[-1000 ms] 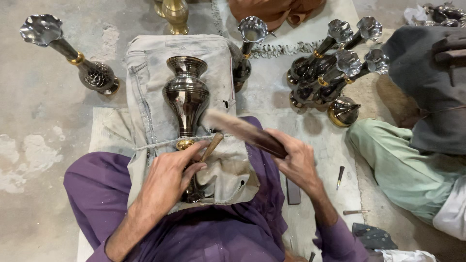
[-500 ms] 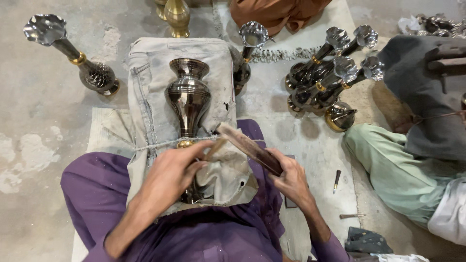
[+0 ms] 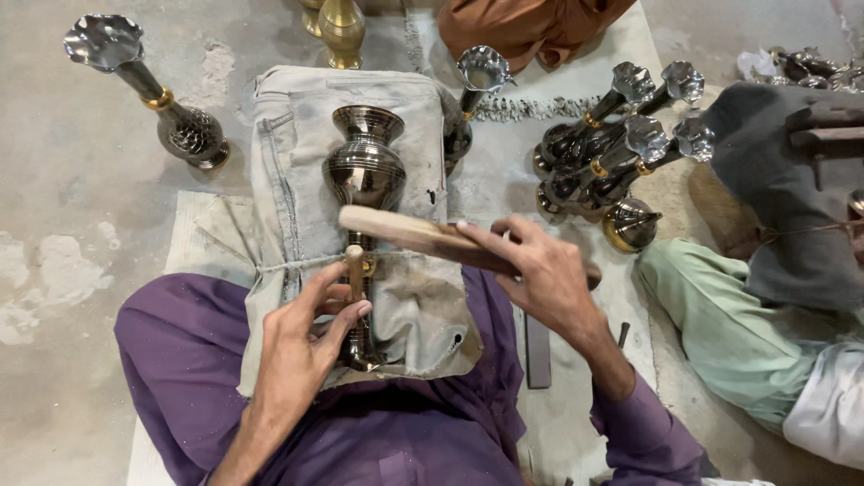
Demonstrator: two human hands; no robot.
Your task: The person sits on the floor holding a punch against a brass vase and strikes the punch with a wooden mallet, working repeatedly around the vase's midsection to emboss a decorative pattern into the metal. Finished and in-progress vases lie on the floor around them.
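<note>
A dark polished metal vase (image 3: 364, 171) lies along a grey cloth pad (image 3: 297, 162) on my lap, its mouth pointing away from me. My left hand (image 3: 301, 346) pinches a small wooden-handled punch (image 3: 355, 265) upright against the vase's narrow stem. My right hand (image 3: 540, 274) grips a wooden mallet stick (image 3: 405, 232) that lies level just above the punch's top. The vase's foot is partly hidden under my left fingers.
A flared vase (image 3: 148, 90) lies on the concrete at far left. A brass vase (image 3: 342, 31) stands at the top. Several finished vases (image 3: 612, 153) are heaped at the right, beside another person's green-trousered leg (image 3: 720, 324). A flat metal bar (image 3: 537, 351) lies by my right wrist.
The mallet has swung down and left from a raised tilt to sit level over the punch. My left hand has stood the punch upright on the stem.
</note>
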